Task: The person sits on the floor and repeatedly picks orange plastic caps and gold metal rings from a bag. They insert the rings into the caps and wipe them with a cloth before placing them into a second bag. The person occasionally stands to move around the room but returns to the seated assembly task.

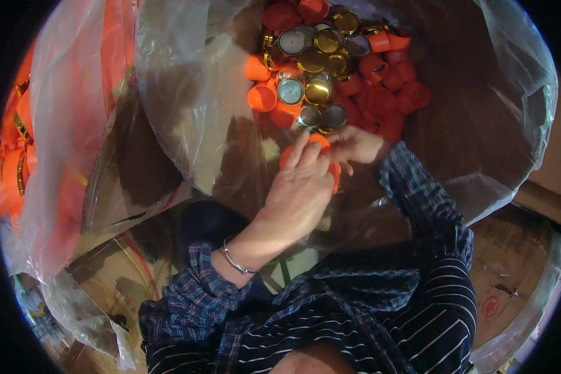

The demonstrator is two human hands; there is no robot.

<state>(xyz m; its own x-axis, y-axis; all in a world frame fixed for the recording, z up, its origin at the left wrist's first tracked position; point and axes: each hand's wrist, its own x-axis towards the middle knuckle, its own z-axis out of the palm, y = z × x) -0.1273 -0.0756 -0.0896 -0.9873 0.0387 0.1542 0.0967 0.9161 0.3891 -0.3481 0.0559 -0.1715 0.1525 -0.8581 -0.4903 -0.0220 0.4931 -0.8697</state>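
Observation:
My left hand (300,190) curls over a bright orange plastic cap (336,177), its fingers lying across the cap's top. From the right, my right hand (358,145) is closed at the same cap, fingertips and thumb against its side. Both hands partly cover the cap, so its full shape is hidden. Just beyond my fingertips lie several shallow round metal-look lids, silver (291,91) and gold (318,90). Loose orange cup-shaped caps (263,96) are mixed among them, and darker red-orange ones (393,100) pile up to the right in shade.
The pile sits in a wide container lined with a clear plastic bag (174,118), whose edge (545,118) curves round on the right. At the far left, another plastic bag (59,187) stands beside orange pieces with gold bands (12,171). Cardboard (508,274) lies at the lower right.

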